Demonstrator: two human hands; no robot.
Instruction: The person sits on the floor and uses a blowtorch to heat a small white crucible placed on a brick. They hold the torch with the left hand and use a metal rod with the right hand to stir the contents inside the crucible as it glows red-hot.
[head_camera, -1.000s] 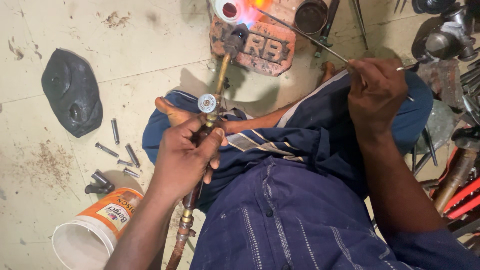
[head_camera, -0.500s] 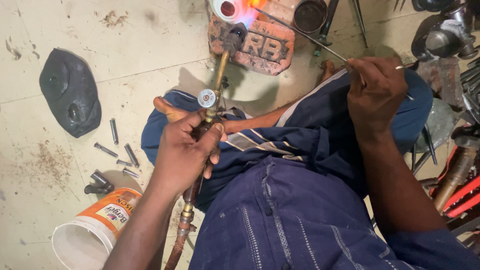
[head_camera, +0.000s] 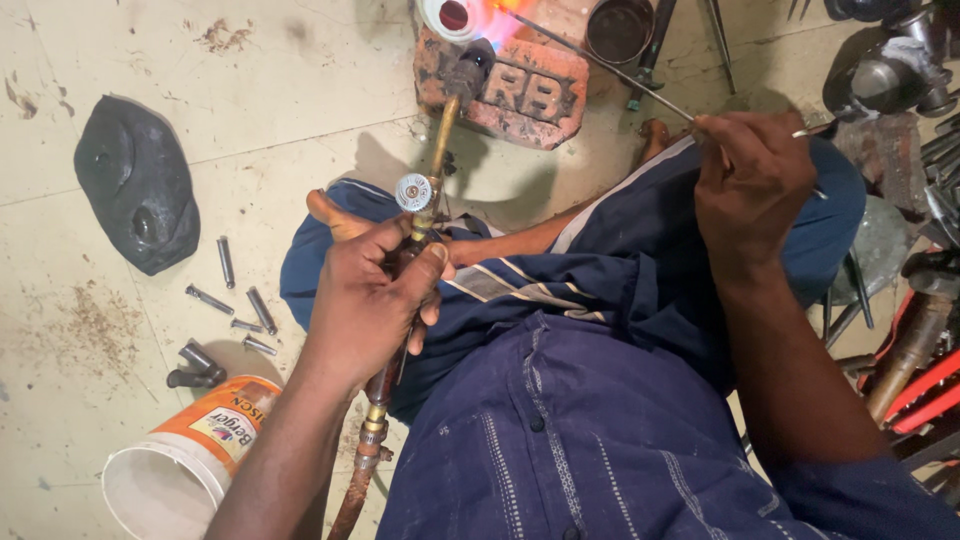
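Brass torch (head_camera: 432, 170) sits gripped in your left hand (head_camera: 370, 300), fingers wrapped tight, while your right hand (head_camera: 750, 185) pinches 1 thin filler rod (head_camera: 600, 62).

White plastic tub (head_camera: 175, 470) with orange-and-white label (head_camera: 225, 425), on its side on the floor (head_camera: 90, 90), lower left.

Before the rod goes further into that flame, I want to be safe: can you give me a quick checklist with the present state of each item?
1. Left hand grips torch firmly: ok.
2. Flame points away from body, onto the brick: ok.
3. Right hand pinches rod: ok.
4. Rod tip at flame: ok.
5. Gloves on hands: not ok, both bare.
6. Hose sound: cannot tell.
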